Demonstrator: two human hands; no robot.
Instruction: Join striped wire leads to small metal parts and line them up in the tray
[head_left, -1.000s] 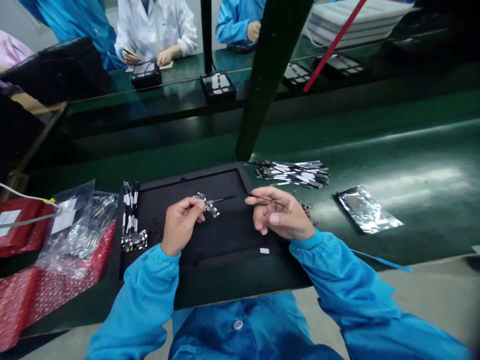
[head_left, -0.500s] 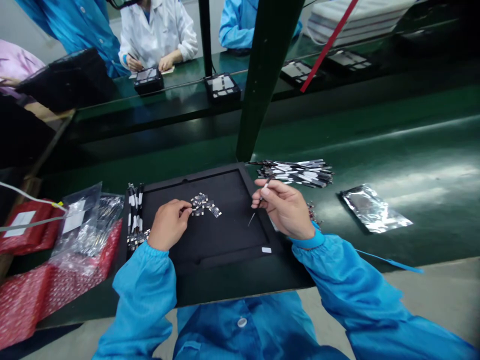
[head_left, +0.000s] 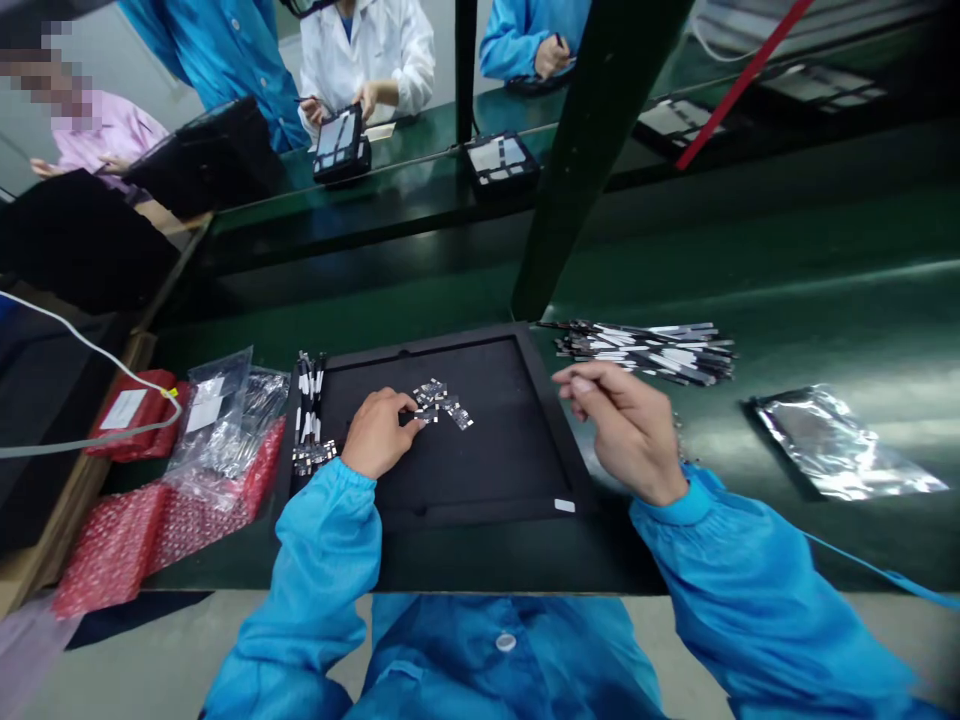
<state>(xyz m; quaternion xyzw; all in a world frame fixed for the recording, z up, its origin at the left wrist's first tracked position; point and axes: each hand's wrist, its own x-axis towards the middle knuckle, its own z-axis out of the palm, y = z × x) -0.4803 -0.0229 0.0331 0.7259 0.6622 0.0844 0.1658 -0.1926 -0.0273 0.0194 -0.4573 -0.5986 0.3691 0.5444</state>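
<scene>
My left hand (head_left: 381, 432) is over the left part of a black tray (head_left: 487, 480), thumb and forefinger closed on the edge of a small circuit board (head_left: 427, 414). That board lies against a small cluster of similar circuit boards (head_left: 454, 408) on the tray floor. My right hand (head_left: 626, 425) hovers just past the tray's right rim with fingertips pinched together; whatever they hold, if anything, is hidden. Behind it lies a heap of thin black-and-white strips (head_left: 649, 350). More strips (head_left: 309, 395) with boards at their near ends (head_left: 313, 456) rest along the tray's left rim.
At left are red bubble-wrap packs (head_left: 112, 540) and clear plastic bags (head_left: 217, 430). A silver bag (head_left: 832, 440) lies at right. A dark green post (head_left: 577, 190) rises behind the tray. Across the bench, co-workers sit near black boxed units (head_left: 501, 165). A white cable (head_left: 90, 345) loops at left.
My right hand has moved right, off the tray, and the thin strip-like piece in its fingers no longer shows. My left hand stays at the boards. The whole view has shifted.
</scene>
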